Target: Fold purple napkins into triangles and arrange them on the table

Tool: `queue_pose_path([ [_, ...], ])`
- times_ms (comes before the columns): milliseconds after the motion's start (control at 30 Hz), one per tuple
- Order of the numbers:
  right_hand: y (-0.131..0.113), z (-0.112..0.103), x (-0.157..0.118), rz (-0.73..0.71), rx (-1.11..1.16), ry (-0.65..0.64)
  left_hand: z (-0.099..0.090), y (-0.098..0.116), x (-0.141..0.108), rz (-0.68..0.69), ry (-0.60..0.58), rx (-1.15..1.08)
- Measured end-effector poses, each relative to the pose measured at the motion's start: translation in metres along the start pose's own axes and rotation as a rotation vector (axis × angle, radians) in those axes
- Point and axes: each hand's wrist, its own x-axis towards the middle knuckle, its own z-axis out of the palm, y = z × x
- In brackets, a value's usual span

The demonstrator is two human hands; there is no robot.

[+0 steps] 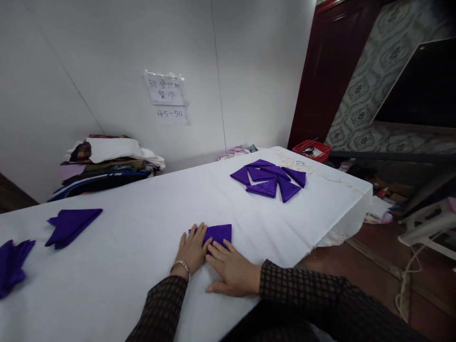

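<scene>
A folded purple cloth napkin point(220, 233) lies flat on the white-covered table in front of me. My left hand point(193, 248) rests on its left part, fingers stretched out, with a bracelet at the wrist. Over the napkin's lower edge lies my right hand point(230, 268), fingers spread and thumb out to the side. The hands hide the napkin's left and near edges. Further back to the right, several napkins folded into triangles point(261, 188) lie in a loose cluster. On the left are a folded napkin point(75, 227) and a fan-like bunched napkin point(13, 267), cut by the frame edge.
The table point(149, 285) wears a white cloth. Behind its far edge stands a stack of folded clothes point(110, 164) against a wall with a handwritten sign point(166, 90). A red basket point(313, 150) sits past the right corner. A white plastic stool point(429, 223) stands at far right.
</scene>
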Motion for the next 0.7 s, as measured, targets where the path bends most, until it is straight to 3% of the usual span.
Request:
queue_pose_path([
  [167,0.002,0.02,-0.01,0.01,0.006,-0.024,0.0,0.002,0.001,-0.01,0.017,-0.002],
  [500,-0.004,0.022,-0.034,-0.027,0.059,-0.024,-0.008,0.006,0.0,-0.024,0.01,-0.026],
  [700,0.0,0.022,-0.039,-0.04,0.08,-0.031,-0.022,0.007,0.01,-0.01,0.143,0.009],
])
